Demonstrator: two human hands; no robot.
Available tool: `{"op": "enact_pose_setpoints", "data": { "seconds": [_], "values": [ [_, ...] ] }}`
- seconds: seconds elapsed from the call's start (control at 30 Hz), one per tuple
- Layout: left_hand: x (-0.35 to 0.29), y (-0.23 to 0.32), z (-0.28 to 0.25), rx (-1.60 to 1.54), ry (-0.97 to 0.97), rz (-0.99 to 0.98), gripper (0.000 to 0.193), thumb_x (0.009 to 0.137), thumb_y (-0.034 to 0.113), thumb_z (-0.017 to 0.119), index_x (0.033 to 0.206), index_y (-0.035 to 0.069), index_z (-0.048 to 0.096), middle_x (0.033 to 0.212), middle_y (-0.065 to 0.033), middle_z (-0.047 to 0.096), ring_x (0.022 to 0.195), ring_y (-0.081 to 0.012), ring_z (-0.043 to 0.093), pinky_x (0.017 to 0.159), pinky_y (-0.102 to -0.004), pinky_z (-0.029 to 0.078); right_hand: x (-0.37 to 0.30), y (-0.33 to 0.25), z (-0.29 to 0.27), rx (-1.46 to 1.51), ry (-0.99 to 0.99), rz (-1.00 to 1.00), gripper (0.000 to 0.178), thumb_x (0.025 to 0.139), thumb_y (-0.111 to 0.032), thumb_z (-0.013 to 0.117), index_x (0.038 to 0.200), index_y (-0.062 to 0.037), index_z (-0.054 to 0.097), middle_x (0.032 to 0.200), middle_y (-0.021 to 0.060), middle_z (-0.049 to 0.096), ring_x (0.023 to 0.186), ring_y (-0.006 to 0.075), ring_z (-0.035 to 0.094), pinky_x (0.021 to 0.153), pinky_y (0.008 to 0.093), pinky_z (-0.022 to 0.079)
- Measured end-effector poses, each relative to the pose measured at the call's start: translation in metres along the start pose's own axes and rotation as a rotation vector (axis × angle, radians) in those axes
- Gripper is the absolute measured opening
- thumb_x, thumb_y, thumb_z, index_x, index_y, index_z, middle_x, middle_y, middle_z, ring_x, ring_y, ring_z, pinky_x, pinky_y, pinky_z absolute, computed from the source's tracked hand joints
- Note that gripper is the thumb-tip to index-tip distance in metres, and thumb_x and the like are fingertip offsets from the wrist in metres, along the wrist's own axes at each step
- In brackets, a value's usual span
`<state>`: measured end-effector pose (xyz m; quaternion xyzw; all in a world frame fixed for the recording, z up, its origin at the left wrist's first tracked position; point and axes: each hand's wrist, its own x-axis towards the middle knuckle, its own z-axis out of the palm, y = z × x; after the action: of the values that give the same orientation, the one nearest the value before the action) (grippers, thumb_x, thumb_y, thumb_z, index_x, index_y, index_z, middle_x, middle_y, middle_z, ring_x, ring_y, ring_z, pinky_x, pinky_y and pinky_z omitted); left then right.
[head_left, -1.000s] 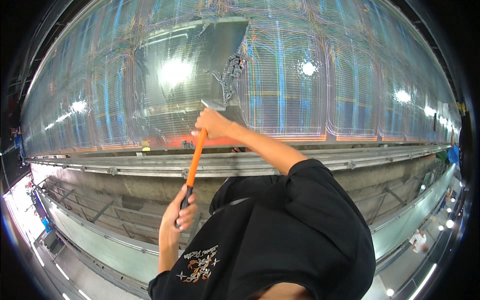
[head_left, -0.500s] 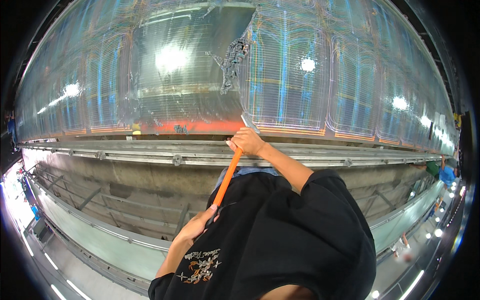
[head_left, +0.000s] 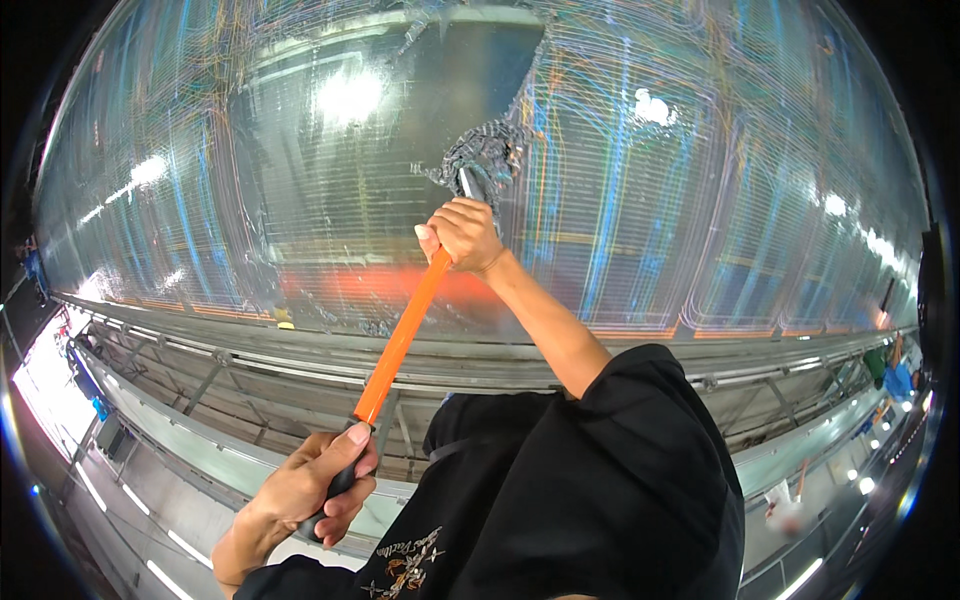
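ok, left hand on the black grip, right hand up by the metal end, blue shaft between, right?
No, the shaft is orange, not blue, as the head view shows. The rest stands: left hand on the black grip, right hand up by the metal end.

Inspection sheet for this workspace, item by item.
Surface: shiny panel with fine coloured lines, reddish patch.
Job's things: orange-shafted tool, metal head at crumpled grey material; contact unclear.
Clutter: small yellow piece at the panel's near edge.
Grippers: bare right hand around the tool near its head, left hand around its black grip.
Cables: none certain; cannot tell whether the lines are wires.
Surroundings: metal rails, person in blue far right.
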<state>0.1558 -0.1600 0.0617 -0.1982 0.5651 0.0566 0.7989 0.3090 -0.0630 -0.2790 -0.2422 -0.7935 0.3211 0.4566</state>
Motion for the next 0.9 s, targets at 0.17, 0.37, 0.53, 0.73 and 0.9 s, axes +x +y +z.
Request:
{"op": "enact_pose_setpoints", "data": {
  "seconds": [0.17, 0.37, 0.53, 0.73, 0.9],
  "values": [
    [0.004, 0.059, 0.011, -0.037, 0.052, 0.045, 0.052, 0.102, 0.057, 0.046, 0.08, 0.01, 0.043, 0.044, 0.0027, 0.033, 0.026, -0.0072, 0.03, 0.022, -0.0257, 0.028, 0.07, 0.06, -0.004, -0.051, 0.064, -0.121, 0.03, 0.076, 0.001, 0.065, 0.054, -0.0076, 0.047, 0.053, 0.0068, 0.055, 0.043, 0.0216, 0.053, 0.041, 0.0332, 0.04],
    [0.047, 0.138, 0.031, -0.072, -0.088, 0.276, 0.046, 0.107, 0.05, 0.04, 0.081, 0.013, 0.043, 0.045, 0.0077, 0.033, 0.025, -0.005, 0.027, 0.02, -0.0252, 0.027, 0.149, 0.164, -0.06, -0.239, 0.039, -0.224, 0.043, 0.092, -0.009, 0.062, 0.055, -0.0061, 0.042, 0.05, 0.0082, 0.046, 0.042, 0.028, 0.048, 0.042, 0.0389, 0.04],
    [0.077, 0.128, 0.014, -0.266, -0.435, 0.421, 0.043, 0.107, 0.049, 0.041, 0.083, 0.013, 0.045, 0.048, 0.0084, 0.035, 0.028, -0.0042, 0.031, 0.022, -0.0248, 0.03, 0.17, 0.149, -0.072, -0.23, -0.269, 0.008, 0.053, 0.104, -0.031, 0.047, 0.057, -0.0051, 0.051, 0.059, 0.0139, 0.056, 0.059, 0.0371, 0.055, 0.067, 0.048, 0.048],
    [0.105, -0.04, -0.007, -0.31, -0.354, 0.45, 0.043, 0.105, 0.053, 0.044, 0.085, 0.015, 0.049, 0.049, 0.0079, 0.035, 0.029, -0.0048, 0.03, 0.024, -0.0254, 0.027, 0.075, 0.043, -0.036, -0.145, -0.7, 0.016, 0.051, 0.101, -0.036, 0.047, 0.062, -0.0059, 0.059, 0.066, 0.0192, 0.06, 0.071, 0.0413, 0.06, 0.078, 0.0542, 0.047],
    [0.119, -0.224, -0.059, -0.381, -0.331, 0.318, 0.046, 0.104, 0.056, 0.043, 0.084, 0.016, 0.047, 0.049, 0.0078, 0.034, 0.028, -0.0054, 0.029, 0.025, -0.0242, 0.028, -0.061, -0.093, -0.012, -0.086, -0.702, -0.137, 0.052, 0.093, -0.046, 0.056, 0.059, -0.0075, 0.061, 0.064, 0.0158, 0.062, 0.067, 0.0377, 0.06, 0.074, 0.0514, 0.044]
  ]
}}
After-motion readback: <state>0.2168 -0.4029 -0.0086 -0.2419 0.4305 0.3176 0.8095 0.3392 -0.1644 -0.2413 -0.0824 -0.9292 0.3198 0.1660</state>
